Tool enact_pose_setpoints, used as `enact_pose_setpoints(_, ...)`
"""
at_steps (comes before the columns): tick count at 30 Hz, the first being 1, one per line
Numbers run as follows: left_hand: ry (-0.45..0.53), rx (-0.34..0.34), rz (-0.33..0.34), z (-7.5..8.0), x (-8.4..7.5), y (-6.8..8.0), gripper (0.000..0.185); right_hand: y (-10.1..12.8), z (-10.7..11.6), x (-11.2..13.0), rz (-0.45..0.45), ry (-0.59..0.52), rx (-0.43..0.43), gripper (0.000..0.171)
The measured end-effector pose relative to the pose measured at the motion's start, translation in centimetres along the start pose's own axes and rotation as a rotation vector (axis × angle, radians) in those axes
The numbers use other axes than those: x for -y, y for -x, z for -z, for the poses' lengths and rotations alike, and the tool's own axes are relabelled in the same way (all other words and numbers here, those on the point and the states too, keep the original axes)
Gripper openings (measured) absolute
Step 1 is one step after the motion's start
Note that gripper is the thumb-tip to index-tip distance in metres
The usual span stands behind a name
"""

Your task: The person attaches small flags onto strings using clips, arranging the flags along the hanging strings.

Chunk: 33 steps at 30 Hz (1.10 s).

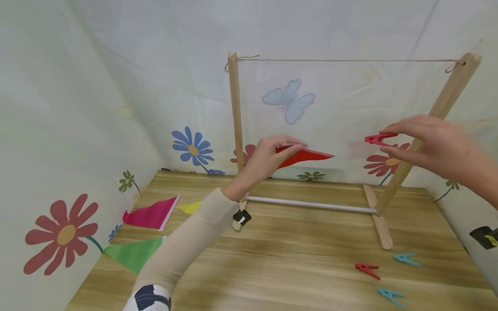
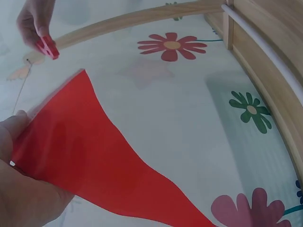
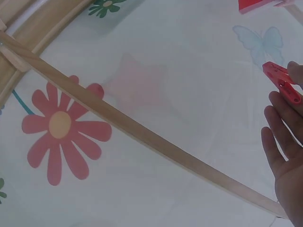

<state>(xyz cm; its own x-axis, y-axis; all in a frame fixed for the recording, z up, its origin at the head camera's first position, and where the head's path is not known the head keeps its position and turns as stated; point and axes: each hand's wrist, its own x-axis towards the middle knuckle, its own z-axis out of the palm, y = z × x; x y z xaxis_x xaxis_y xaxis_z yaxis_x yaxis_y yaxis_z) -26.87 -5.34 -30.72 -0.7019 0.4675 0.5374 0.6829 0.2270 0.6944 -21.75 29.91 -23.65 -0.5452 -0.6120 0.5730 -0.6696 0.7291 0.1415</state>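
Between thumb and fingers, my left hand (image 1: 272, 153) pinches a red triangular pennant (image 1: 305, 156) by its straight, white-edged side. In the left wrist view the pennant (image 2: 90, 151) spreads wide, its point toward the lower right. My right hand (image 1: 432, 140) pinches a red clothespin (image 1: 379, 139) by its handle ends, near the right post. The right wrist view shows this clothespin (image 3: 282, 82) between thumb and index finger, the other fingers extended. Above both hands a thin string (image 1: 346, 60) runs between the tops of two wooden posts (image 1: 236, 108).
On the wooden table (image 1: 272, 259) lie a pink pennant (image 1: 153, 214), a green pennant (image 1: 134, 254) and a partly hidden yellow pennant (image 1: 190, 207) at left. At right are a red clothespin (image 1: 367, 270) and two blue clothespins (image 1: 406, 259). A white rod (image 1: 311, 204) joins the posts low down.
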Motion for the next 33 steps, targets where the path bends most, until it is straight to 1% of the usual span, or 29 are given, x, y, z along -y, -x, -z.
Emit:
enact_pose_setpoints(1,0.0,-0.003,-0.003,0.0,0.0,-0.2,0.023,-0.2,0.2,-0.1,0.005,-0.002,-0.008,0.079)
enact_pose_setpoints(2,0.001,-0.006,-0.006,0.0,-0.1,-0.4,0.023,-0.3,0.4,-0.2,0.008,-0.001,-0.013,0.082)
enact_pose_setpoints(3,0.004,-0.009,-0.008,0.0,-0.1,-0.6,0.023,-0.5,0.6,-0.3,0.015,0.004,-0.02,0.09)
enact_pose_setpoints(6,0.014,-0.025,-0.015,-0.1,-0.3,-1.3,0.023,-1.0,1.1,-0.5,0.017,0.009,-0.031,0.091)
enact_pose_setpoints(8,0.021,-0.034,-0.005,-0.1,-0.3,-1.9,0.023,-1.4,1.4,-0.7,0.021,0.022,-0.03,0.091)
enact_pose_setpoints(9,0.026,-0.041,0.002,-0.2,-0.3,-2.3,0.023,-1.6,1.6,-0.8,0.02,0.028,-0.024,0.085)
enact_pose_setpoints(10,0.034,-0.048,0.013,-0.2,-0.3,-2.6,0.023,-1.8,1.8,-0.9,0.019,0.033,-0.02,0.084)
enact_pose_setpoints(12,0.057,-0.062,0.052,-0.3,-0.3,-3.4,0.024,-2.3,2.2,-1.1,0.018,0.047,-0.007,0.067)
enact_pose_setpoints(15,0.101,-0.083,0.099,-0.4,-0.5,-4.6,0.025,-3.0,2.6,-1.1,-0.001,0.07,0.004,0.038)
enact_pose_setpoints(17,0.14,-0.099,0.126,-0.4,-0.7,-5.3,0.025,-3.5,2.9,-1.1,-0.021,0.08,0.015,0.03)
enact_pose_setpoints(19,0.19,-0.126,0.131,-0.4,-0.9,-6.0,0.025,-4.2,3.2,-1.2,-0.028,0.089,0.024,0.032)
enact_pose_setpoints(23,0.309,-0.203,0.114,-0.4,-1.3,-7.2,0.024,-5.7,3.6,-1.5,0.0,0.105,0.027,0.036)
enact_pose_setpoints(26,0.393,-0.228,0.104,-0.7,-1.6,-8.0,0.024,-6.3,3.8,-1.8,0.015,0.123,0.026,0.036)
enact_pose_setpoints(28,0.445,-0.229,0.124,-0.9,-1.9,-8.4,0.025,-6.5,4.1,-2.1,0.025,0.133,0.012,0.052)
enact_pose_setpoints(30,0.483,-0.232,0.141,-1.1,-2.2,-8.8,0.026,-6.8,4.6,-2.4,0.036,0.137,-0.006,0.074)
enact_pose_setpoints(31,0.493,-0.236,0.153,-1.1,-2.4,-8.9,0.026,-7.0,4.9,-2.5,0.044,0.145,-0.008,0.08)
enact_pose_setpoints(32,0.498,-0.24,0.164,-1.2,-2.5,-9.1,0.026,-7.3,5.2,-2.7,0.057,0.153,-0.016,0.086)
enact_pose_setpoints(33,0.5,-0.243,0.173,-1.2,-2.7,-9.3,0.026,-7.6,5.5,-2.8,0.057,0.162,-0.008,0.076)
